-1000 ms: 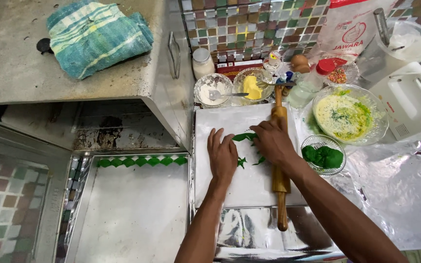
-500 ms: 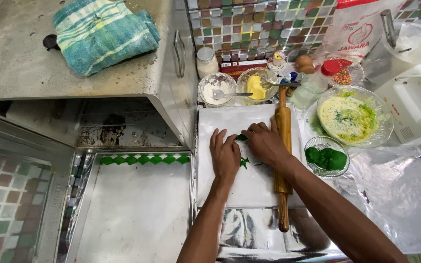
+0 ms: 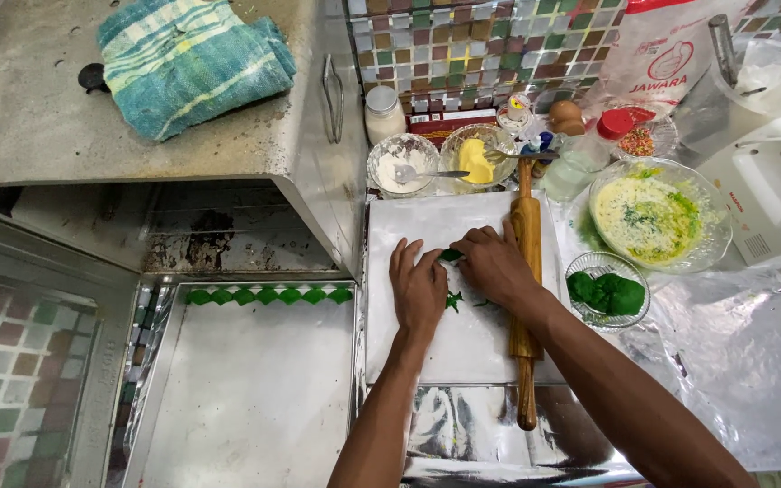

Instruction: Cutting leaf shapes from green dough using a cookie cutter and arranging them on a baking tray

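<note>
Both my hands rest on a white sheet spread over the counter. My left hand lies flat with fingers apart, touching a small piece of green dough. My right hand presses its fingertips on the same green piece from the right. Small green scraps lie between my wrists. A wooden rolling pin lies lengthwise just right of my right hand, partly under my forearm.
A glass bowl of green dough balls and a large bowl of yellow-green batter stand right. Bowls of white powder and yellow butter sit behind. Left, a baking tray holds a row of green pieces. A checked towel lies on the oven.
My hands have drawn closer together over the green dough piece, my left hand shifting slightly up the sheet. The camera has tilted a little.
</note>
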